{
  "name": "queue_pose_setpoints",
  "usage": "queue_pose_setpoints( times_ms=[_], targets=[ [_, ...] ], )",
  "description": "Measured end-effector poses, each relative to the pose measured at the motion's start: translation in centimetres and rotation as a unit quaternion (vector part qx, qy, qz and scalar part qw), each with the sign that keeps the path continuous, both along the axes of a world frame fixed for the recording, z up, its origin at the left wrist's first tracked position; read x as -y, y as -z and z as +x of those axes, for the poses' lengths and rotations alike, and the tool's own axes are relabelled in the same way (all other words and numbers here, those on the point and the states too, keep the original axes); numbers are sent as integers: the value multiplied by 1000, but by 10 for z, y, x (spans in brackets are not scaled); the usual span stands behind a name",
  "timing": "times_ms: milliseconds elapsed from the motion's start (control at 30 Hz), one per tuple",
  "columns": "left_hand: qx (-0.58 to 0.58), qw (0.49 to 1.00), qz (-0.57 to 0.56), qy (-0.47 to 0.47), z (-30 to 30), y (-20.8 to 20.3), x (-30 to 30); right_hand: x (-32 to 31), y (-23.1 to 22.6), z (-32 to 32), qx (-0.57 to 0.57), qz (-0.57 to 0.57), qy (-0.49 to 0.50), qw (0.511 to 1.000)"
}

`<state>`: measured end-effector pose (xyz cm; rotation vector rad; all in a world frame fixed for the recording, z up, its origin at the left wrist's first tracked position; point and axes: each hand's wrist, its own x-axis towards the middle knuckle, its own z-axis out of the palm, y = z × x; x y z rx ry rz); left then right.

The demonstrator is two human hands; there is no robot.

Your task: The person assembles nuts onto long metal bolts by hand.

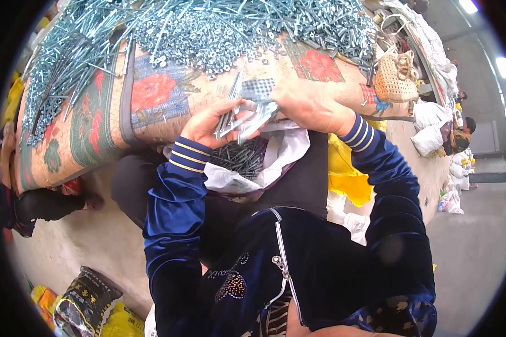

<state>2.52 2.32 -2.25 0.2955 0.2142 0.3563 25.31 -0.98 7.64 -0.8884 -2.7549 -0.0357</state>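
Note:
My left hand (211, 121) is closed around several silvery metal bolts (228, 124), long and thin, which stick out at different angles. My right hand (315, 106) meets it over the table's near edge. Motion smears the right fingers beside the bolts, so their grip is unclear. A scrap of blue-and-white checked cloth (257, 89) shows between the hands, partly blurred. Under both hands, in my lap, a white sack (289, 147) gapes with many short dark metal pieces (242, 159) inside.
A flower-patterned cloth (160, 92) covers the table. Heaped on it are long metal rods (84, 39), nuts (208, 48) and short metal sleeves (337, 28). A woven basket (396, 76) sits at right. Yellow bags (343, 168) hang beside my knee; a black sack (87, 300) lies lower left.

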Motion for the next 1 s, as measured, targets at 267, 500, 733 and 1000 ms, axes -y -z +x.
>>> queue_pose_setpoints(
  times_ms=[267,500,733,1000],
  targets=[
    [-12,997,70,30,15,-19,28,-21,7,-7,89,154,-172,969],
    [20,998,6,-66,7,-2,18,-83,41,15,-31,158,70,984],
    [-64,987,19,-149,-1,-9,19,-150,53,98,-101,207,492,839],
    [-97,978,-8,-182,2,-11,17,-157,87,101,8,158,467,870]
  ],
)
